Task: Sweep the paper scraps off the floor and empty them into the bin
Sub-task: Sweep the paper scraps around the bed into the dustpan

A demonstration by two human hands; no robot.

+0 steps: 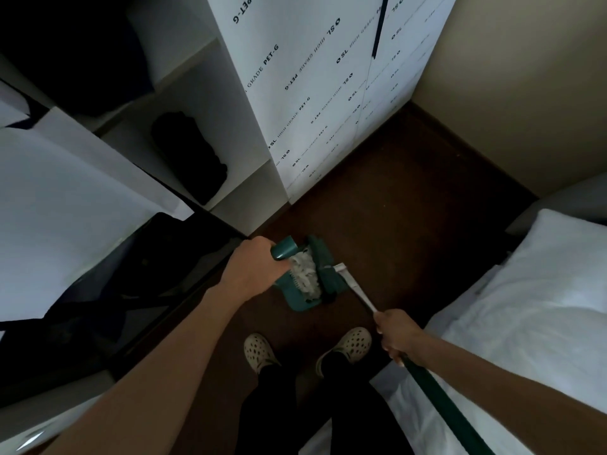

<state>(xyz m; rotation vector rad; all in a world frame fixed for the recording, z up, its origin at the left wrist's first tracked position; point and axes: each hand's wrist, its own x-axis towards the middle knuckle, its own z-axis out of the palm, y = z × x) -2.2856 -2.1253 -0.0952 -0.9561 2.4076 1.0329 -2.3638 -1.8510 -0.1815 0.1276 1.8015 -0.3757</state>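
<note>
The paper scraps (303, 272) are lying in the dustpan (297, 302); left hand (254, 267) gripping its handle, right hand (399, 336) gripping the broom (328, 270). Emptying is remaining; no bin is showing.

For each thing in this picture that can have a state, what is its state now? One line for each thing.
dustpan: on the floor, holding scraps, handle gripped
paper scraps: piled inside the dustpan
broom: head at the dustpan, handle gripped
left hand: gripping the dustpan handle
right hand: gripping the broom handle
floor: no scraps visible on it
</note>
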